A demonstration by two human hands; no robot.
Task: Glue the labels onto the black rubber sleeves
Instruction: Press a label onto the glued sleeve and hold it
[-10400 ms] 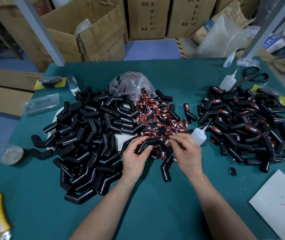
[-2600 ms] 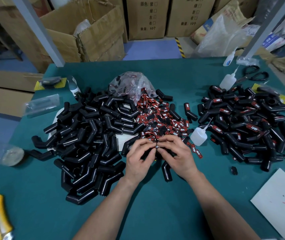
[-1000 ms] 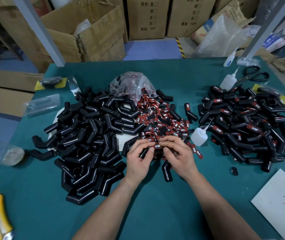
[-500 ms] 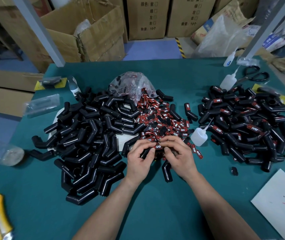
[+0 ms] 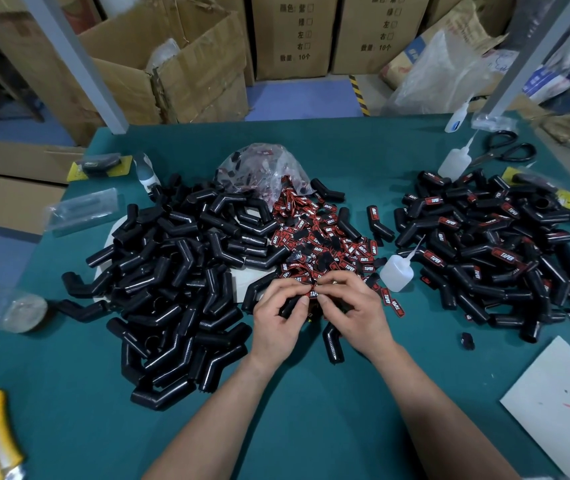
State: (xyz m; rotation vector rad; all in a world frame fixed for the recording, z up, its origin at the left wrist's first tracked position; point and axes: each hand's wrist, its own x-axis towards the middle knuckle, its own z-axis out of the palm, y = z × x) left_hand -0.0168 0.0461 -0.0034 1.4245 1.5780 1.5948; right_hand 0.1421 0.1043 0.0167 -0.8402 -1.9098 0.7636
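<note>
The left hand (image 5: 278,323) is curling round a black sleeve (image 5: 290,307), mostly hiding inside the grip, while the right hand (image 5: 358,315) is pinching a red label (image 5: 313,293) against it. A glue bottle (image 5: 396,271) is sitting just right of the hands. Behind them, a clear bag (image 5: 256,168) is lying on the table (image 5: 311,427) with loose labels (image 5: 321,237) heaping at its mouth, its inner contents blurring together.
</note>
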